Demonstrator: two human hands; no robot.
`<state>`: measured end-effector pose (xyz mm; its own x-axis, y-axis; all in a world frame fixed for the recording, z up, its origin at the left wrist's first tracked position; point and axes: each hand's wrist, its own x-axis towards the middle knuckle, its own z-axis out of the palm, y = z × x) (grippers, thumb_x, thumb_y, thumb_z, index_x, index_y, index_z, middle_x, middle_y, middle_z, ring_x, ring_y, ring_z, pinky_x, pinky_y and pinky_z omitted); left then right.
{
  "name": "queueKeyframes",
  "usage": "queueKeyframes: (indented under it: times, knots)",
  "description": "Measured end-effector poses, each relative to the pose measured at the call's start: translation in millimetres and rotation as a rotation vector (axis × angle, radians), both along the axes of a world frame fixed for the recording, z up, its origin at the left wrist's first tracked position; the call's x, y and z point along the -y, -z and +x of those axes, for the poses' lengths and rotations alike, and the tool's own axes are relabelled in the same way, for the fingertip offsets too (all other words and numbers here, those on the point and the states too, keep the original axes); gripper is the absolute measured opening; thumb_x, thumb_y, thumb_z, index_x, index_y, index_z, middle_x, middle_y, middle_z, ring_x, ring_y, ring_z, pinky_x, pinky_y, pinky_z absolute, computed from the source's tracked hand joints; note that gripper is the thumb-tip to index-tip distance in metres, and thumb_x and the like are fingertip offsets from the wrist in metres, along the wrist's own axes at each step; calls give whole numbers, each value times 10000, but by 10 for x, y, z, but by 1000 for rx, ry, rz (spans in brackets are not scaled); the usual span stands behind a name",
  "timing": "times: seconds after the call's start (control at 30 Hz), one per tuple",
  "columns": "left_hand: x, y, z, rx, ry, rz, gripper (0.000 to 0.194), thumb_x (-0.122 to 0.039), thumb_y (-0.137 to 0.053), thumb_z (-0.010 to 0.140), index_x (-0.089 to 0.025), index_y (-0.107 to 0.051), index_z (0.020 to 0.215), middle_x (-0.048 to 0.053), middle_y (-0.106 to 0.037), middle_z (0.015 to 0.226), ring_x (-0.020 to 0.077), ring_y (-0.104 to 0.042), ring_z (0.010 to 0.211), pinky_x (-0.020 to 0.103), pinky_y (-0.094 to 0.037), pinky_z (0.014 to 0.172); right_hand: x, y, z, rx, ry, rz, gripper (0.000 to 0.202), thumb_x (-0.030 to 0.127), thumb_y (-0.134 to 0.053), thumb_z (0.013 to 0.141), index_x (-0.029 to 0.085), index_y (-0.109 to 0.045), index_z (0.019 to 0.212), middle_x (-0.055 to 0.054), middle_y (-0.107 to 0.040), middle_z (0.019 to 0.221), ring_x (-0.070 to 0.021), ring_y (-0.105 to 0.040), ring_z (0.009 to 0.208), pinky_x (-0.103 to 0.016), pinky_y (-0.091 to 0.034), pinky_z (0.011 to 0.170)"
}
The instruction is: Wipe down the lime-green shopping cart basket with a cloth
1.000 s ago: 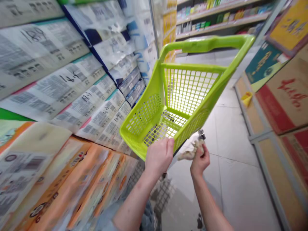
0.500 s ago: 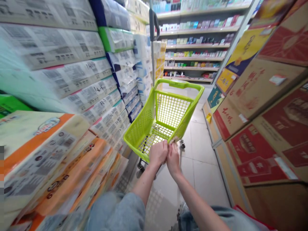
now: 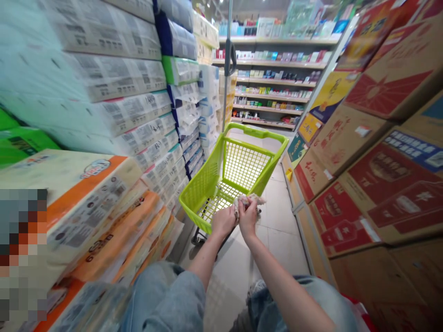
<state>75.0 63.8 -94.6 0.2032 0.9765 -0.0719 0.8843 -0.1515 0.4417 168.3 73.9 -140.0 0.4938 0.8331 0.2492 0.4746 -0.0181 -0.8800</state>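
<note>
My left hand (image 3: 223, 220) and my right hand (image 3: 248, 218) meet over the near corner of a lime-green shopping cart (image 3: 266, 133). Between them they grip a crumpled, pale cloth-like item (image 3: 254, 199), with a loose end sticking out past my right fingers. The fingers of both hands are closed on it. The cart's basket, with its white grid panels, holds nothing that I can make out. A grey metal pole with a dark handle (image 3: 228, 57) rises behind the cart's left side.
Wrapped paper packs (image 3: 138, 97) are stacked high on the left, orange packs (image 3: 114, 230) nearer. Cardboard boxes (image 3: 374, 184) line the right. Beyond the cart stand product shelves (image 3: 270, 83). Tiled floor (image 3: 280, 216) runs along the cart's right. My knees are close below.
The view has shifted, so the shelves and poles sit lower. My hands have opened a little gap between them, and more of the pale item shows.
</note>
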Motion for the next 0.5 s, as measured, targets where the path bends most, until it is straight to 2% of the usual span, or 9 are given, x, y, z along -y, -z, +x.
queueKeyframes:
  times: [0.1, 0.23, 0.33, 0.4, 0.5]
  knots:
    - [85, -3, -78, 3, -13, -12, 589, -357, -105, 934, -173, -665, 937, 96, -690, 971, 221, -628, 894, 305, -432, 736, -67, -90, 55, 8, 73, -16, 343, 402, -400, 821, 150, -401, 1054, -135, -584, 1038, -205, -572, 933, -309, -426, 814]
    - [252, -4, -92, 33, -1, -3, 617, -373, -87, 936, -163, -664, 879, 100, -693, 933, 213, -629, 869, 300, -428, 725, -509, -410, 489, 52, 258, -45, 319, 358, -388, 840, 139, -387, 1071, -142, -571, 1084, -199, -556, 992, -289, -408, 843]
    - [381, -3, -31, 84, -2, -9, 646, -383, -65, 936, -159, -667, 858, 97, -696, 905, 203, -631, 849, 287, -426, 713, -698, -579, 739, 107, 305, -158, 372, 332, -424, 832, 114, -353, 1125, -158, -571, 1096, -206, -560, 987, -294, -416, 824]
    - [451, -3, 43, 118, -20, -19, 661, -387, -54, 936, -159, -671, 870, 99, -697, 910, 203, -632, 854, 284, -426, 710, -645, -590, 756, 134, 301, -197, 400, 321, -421, 835, 99, -333, 1156, -173, -569, 1103, -217, -563, 991, -303, -420, 812]
    - [527, 3, 191, 151, -63, -53, 699, -402, -30, 932, -155, -682, 881, 113, -698, 921, 211, -632, 883, 289, -426, 735, -358, -487, 624, 174, 263, -240, 361, 312, -409, 840, 102, -371, 1131, -177, -577, 1091, -230, -572, 985, -304, -424, 794]
